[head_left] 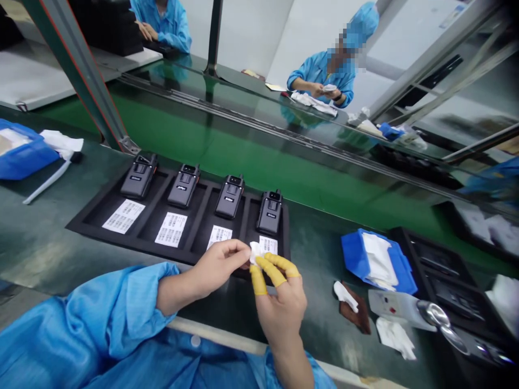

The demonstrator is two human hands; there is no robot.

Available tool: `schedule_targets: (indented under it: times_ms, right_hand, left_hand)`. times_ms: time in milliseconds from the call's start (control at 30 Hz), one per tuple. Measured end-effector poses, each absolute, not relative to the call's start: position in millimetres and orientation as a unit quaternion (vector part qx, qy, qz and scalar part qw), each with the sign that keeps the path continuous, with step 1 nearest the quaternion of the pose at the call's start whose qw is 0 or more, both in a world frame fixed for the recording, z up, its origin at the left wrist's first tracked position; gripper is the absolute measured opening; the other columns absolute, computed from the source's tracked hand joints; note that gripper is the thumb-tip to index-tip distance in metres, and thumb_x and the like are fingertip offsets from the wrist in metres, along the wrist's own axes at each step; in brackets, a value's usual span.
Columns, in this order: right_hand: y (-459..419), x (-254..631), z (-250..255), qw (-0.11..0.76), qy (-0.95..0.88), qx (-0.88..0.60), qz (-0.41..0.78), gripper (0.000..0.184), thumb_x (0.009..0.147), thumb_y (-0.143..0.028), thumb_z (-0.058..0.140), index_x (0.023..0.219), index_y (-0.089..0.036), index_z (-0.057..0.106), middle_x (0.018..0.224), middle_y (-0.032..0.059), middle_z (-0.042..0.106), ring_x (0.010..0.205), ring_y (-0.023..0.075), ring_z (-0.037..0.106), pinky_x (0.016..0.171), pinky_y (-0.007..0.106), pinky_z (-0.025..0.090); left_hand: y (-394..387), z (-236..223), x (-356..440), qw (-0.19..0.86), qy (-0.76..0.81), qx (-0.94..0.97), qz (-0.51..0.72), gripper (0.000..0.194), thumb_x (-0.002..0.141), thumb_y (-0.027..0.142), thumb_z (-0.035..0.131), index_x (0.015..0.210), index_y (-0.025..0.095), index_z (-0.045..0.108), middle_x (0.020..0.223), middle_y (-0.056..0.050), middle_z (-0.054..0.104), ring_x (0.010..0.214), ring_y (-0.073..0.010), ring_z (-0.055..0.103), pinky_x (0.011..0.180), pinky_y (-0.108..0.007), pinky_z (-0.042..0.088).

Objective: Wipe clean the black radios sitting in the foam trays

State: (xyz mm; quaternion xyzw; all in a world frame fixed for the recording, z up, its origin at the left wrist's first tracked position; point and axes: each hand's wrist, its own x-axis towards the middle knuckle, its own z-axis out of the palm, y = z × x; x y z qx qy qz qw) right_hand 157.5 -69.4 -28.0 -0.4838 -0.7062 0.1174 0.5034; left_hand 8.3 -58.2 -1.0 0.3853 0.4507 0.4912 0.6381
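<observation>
While the hands meet over the tray: left hand (217, 268) and right hand (281, 308) close on a white cloth (256, 252).
Fingers: pinched firmly on the cloth, the right ones in yellow cots (275, 272).
Cloth: just above the black tray (130, 246), beside a label (267, 245).
Tray: four black radios (229, 197) in its slots.
Desk (40, 254): blue bin (375, 259) off to the right.

The green workbench (36, 243) carries a black tray (77, 228), a blue bin (20, 162) (cloth spilling over its edge), a white strip (45, 182), a brown pad (357, 313), a loose white cloth (395, 337) and, further right, another black tray (441, 259).
</observation>
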Motion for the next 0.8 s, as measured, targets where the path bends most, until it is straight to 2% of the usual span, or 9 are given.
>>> schedule_targets:
  times_ms: [67,133,233,300,400,500,633,800]
  right_hand:
    - [-67,155,-28,0.511,-0.672,-0.505,0.180,0.011,0.081,-0.024,0.064,0.088,-0.023,0.072,0.093,0.0062,0.067,0.088,0.0196,0.063,0.081,0.038,0.051]
    - [-64,154,-28,0.516,-0.610,-0.522,0.300,0.011,0.080,-0.030,0.065,0.082,-0.022,0.071,0.090,0.0054,0.067,0.088,0.0196,0.063,0.081,0.038,0.051]
    - [-62,153,-29,0.511,-0.488,-0.517,0.483,0.018,0.073,-0.038,0.071,0.079,-0.021,0.071,0.090,0.0040,0.068,0.088,0.0197,0.063,0.085,0.038,0.049]
    - [-60,153,-28,0.521,-0.402,-0.506,0.558,0.025,0.067,-0.040,0.075,0.082,-0.021,0.072,0.091,0.0034,0.070,0.090,0.0194,0.063,0.088,0.038,0.048]
    - [-56,152,-23,0.563,-0.281,-0.491,0.602,0.030,0.063,-0.042,0.077,0.083,-0.021,0.070,0.090,0.0014,0.071,0.090,0.0185,0.063,0.084,0.036,0.050]
    - [-52,152,-15,0.572,-0.214,-0.481,0.629,0.033,0.063,-0.044,0.076,0.083,-0.020,0.066,0.085,0.0003,0.071,0.084,0.0187,0.066,0.074,0.035,0.054]
    - [-52,156,-11,0.557,-0.241,-0.477,0.635,0.036,0.066,-0.042,0.075,0.090,-0.021,0.060,0.084,-0.0008,0.070,0.075,0.0165,0.066,0.064,0.032,0.055]
    - [-54,164,-13,0.554,-0.289,-0.480,0.616,0.043,0.062,-0.033,0.078,0.095,-0.023,0.051,0.069,-0.0061,0.066,0.055,0.0121,0.062,0.057,0.027,0.052]
  left_hand:
    - [-58,-2,8,0.648,0.443,0.375,0.493,0.026,0.074,0.039,0.068,0.078,0.014,0.063,0.074,0.000,0.061,0.072,-0.0132,0.057,0.075,-0.028,0.047]
    - [-58,-3,9,0.653,0.448,0.364,0.490,0.027,0.070,0.034,0.073,0.085,0.013,0.065,0.078,-0.002,0.065,0.075,-0.0139,0.059,0.076,-0.029,0.047]
    - [-58,-4,9,0.659,0.459,0.355,0.479,0.031,0.062,0.024,0.077,0.088,0.013,0.064,0.081,-0.002,0.066,0.077,-0.0140,0.060,0.076,-0.028,0.047]
    - [-58,-3,8,0.657,0.464,0.355,0.476,0.031,0.060,0.019,0.077,0.088,0.014,0.063,0.077,-0.001,0.064,0.072,-0.0126,0.059,0.071,-0.026,0.046]
    - [-56,-2,6,0.648,0.473,0.349,0.484,0.030,0.061,0.018,0.073,0.089,0.014,0.060,0.070,0.002,0.061,0.064,-0.0101,0.056,0.063,-0.024,0.043]
    - [-54,-1,3,0.646,0.473,0.337,0.495,0.029,0.065,0.021,0.068,0.091,0.014,0.058,0.063,0.005,0.055,0.056,-0.0079,0.049,0.056,-0.021,0.036]
    - [-52,-1,1,0.652,0.467,0.331,0.498,0.027,0.068,0.024,0.065,0.092,0.015,0.056,0.058,0.007,0.050,0.050,-0.0072,0.041,0.051,-0.022,0.030]
    - [-51,-3,-2,0.607,0.494,0.376,0.496,0.028,0.068,0.024,0.065,0.094,0.016,0.057,0.066,0.005,0.054,0.059,-0.0096,0.048,0.059,-0.023,0.036]
